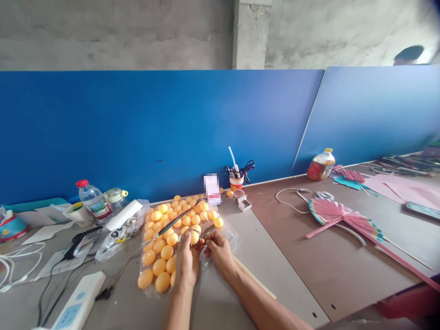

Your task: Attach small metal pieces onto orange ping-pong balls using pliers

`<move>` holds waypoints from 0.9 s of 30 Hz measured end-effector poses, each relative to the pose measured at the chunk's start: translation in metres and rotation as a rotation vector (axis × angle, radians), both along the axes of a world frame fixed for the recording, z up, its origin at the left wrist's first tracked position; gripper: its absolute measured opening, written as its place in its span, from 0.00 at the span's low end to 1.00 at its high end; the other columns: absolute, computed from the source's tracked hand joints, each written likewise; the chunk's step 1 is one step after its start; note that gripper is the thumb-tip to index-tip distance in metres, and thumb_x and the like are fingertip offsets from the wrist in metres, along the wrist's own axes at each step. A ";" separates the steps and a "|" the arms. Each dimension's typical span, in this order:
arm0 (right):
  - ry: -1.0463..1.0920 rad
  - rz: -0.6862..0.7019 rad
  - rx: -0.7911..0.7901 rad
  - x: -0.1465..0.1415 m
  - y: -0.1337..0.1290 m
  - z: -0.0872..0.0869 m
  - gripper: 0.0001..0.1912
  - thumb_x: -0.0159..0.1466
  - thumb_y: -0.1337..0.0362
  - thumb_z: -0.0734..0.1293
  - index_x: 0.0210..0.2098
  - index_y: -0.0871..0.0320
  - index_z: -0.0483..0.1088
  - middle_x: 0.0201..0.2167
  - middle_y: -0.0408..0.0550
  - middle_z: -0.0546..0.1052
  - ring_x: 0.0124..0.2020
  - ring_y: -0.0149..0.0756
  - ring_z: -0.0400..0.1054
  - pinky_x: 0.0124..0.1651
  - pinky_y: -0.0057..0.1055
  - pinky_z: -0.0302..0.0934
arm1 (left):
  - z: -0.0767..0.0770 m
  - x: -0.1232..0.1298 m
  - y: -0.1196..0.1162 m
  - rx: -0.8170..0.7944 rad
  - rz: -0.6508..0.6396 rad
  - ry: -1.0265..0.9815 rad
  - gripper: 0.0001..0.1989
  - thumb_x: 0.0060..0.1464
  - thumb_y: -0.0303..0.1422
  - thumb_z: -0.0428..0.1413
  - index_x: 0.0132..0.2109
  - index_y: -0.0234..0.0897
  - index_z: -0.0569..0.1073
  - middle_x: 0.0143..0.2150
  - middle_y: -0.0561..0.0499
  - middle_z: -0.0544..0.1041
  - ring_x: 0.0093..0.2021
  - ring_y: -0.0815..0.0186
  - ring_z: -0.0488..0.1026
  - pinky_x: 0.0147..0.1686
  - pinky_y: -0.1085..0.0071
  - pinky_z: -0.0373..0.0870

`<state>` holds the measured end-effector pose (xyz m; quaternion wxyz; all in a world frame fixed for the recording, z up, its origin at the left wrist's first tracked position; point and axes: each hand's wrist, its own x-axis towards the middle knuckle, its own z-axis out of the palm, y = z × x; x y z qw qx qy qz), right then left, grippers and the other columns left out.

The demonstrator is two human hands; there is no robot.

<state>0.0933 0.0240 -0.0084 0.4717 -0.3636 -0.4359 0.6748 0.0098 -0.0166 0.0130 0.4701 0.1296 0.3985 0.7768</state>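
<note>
Many orange balls [159,266] lie in a clear plastic bag on the grey table. Over the right part of the bag, my left hand [188,259] is closed around one orange ball [194,237], held upright between thumb and fingers. My right hand [219,250] is beside it, its fingers pinched on a small dark blade-like tool [206,231] whose tip is near the ball. A long dark tool with a cable [177,219] rests across the balls. Beneath my right forearm lies a pale stick [254,277].
A paper cup with tools [236,182] and a small open box [244,205] stand behind. To the left are a red-capped bottle [94,199], plastic wrap, cables and a power strip [80,300]. A pink paper fan [343,215] and a yellow-capped bottle [321,165] are right. A person's head shows beyond the partition.
</note>
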 end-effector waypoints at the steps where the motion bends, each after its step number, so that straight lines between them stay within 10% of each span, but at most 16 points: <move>1: 0.004 -0.005 0.002 0.000 0.000 0.000 0.09 0.45 0.59 0.65 0.24 0.55 0.64 0.16 0.36 0.66 0.15 0.25 0.56 0.20 0.26 0.53 | 0.001 0.001 -0.001 0.004 -0.005 0.009 0.22 0.44 0.42 0.68 0.44 0.36 0.75 0.30 0.52 0.77 0.26 0.67 0.73 0.25 0.71 0.70; 27: 0.028 -0.029 0.030 0.005 -0.006 0.013 0.09 0.49 0.58 0.66 0.26 0.57 0.69 0.21 0.43 0.74 0.20 0.27 0.59 0.27 0.27 0.55 | -0.006 -0.004 0.004 -0.009 0.000 0.090 0.21 0.40 0.42 0.71 0.40 0.36 0.79 0.42 0.47 0.79 0.35 0.66 0.73 0.33 0.71 0.72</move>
